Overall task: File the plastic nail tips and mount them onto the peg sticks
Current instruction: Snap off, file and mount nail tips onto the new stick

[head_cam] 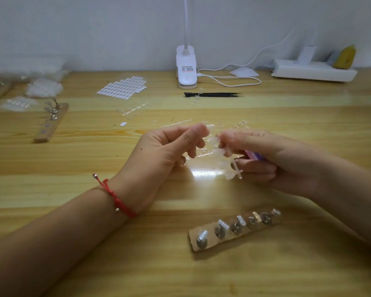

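Nail tips (218,151) first: they hang on a clear strip (236,167) between the two hands, just above the table (73,189). The peg board (201,243) lies on the near side of the right hand (272,159), and its metal pegs (221,229) are bare. The left hand (167,153) has its fingers curled, with thumb and forefinger pinching what I take for a single tip (210,126), though it is blurred. The right hand grips the strip, and a pink-purple file (254,155) is tucked under its fingers.

I judge the step in hand is breaking tips off the strip. To do it well I'd steady the strip close to the joint and twist rather than pull — a thin tip may crack or spring away. Then I'd file the stub edge with light strokes before seating the tip on a peg.
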